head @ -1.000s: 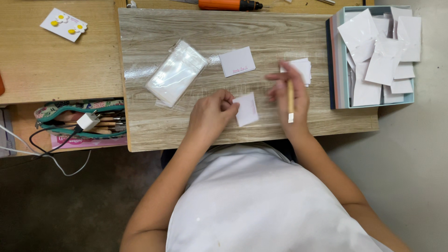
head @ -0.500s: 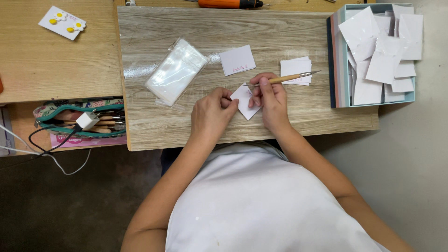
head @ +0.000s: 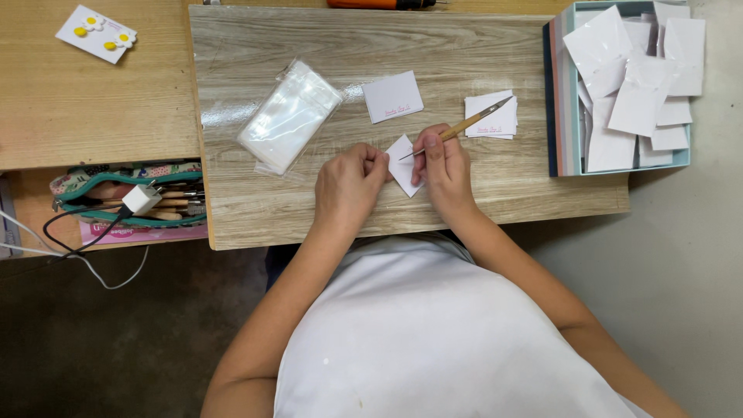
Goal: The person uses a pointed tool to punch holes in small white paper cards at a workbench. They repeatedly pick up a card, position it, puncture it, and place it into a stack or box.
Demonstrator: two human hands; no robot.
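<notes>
My left hand (head: pixel 350 186) pinches the left edge of a small white card (head: pixel 405 166) held just above the wooden board (head: pixel 325 209). My right hand (head: pixel 443 167) grips a thin wooden-handled pointed tool (head: pixel 464 125), whose metal tip touches the card near its top edge. The same hand's fingers also steady the card's right side. A single white card (head: pixel 393 96) lies farther back on the board, and a short stack of white cards (head: pixel 492 119) sits to its right.
A bundle of clear plastic sleeves (head: pixel 288 116) lies left of my hands. At right stands a box (head: pixel 559 101) of loose white cards. On the left desk are a card with yellow flower earrings (head: pixel 96 34), an open tool case (head: pixel 124 203) and a white charger (head: pixel 142 198).
My right hand moved in from the card stack to the card in my left hand. The tool swung from upright to slanted, its tip now on the card, which is turned diagonally.
</notes>
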